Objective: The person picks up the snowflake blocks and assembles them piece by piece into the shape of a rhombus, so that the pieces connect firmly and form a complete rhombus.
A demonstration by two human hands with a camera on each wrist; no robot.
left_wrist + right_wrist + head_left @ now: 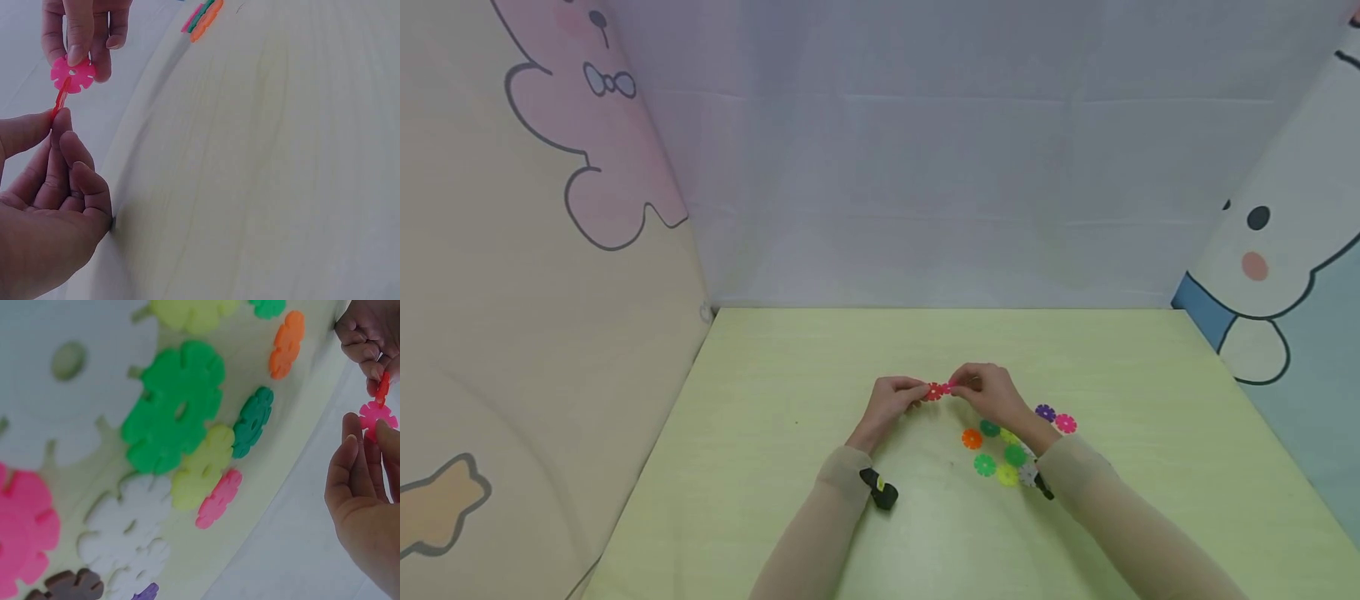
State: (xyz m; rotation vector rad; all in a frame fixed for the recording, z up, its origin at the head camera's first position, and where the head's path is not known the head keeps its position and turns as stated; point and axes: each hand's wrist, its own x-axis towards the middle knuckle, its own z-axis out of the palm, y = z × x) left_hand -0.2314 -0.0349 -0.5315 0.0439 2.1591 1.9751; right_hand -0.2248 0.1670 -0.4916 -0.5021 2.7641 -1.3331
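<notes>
My left hand (891, 403) pinches a red notched plastic disc (934, 392) between thumb and fingertip. Opposite it, my right hand (990, 393) pinches a pink notched disc (73, 75). In the left wrist view the red disc stands edge-on against the pink one, the two meeting at their rims roughly at right angles; whether their slots are fully engaged I cannot tell. Both discs are held up off the table. The right wrist view also has the red disc (382, 389) touching the pink disc (377, 417).
Loose discs lie on the table (760, 467) under and beside the right forearm: orange (972, 439), green (985, 465), yellow (1008, 475), white (1027, 475), purple (1045, 413) and pink (1066, 423). A white curtain (925, 200) hangs behind the table.
</notes>
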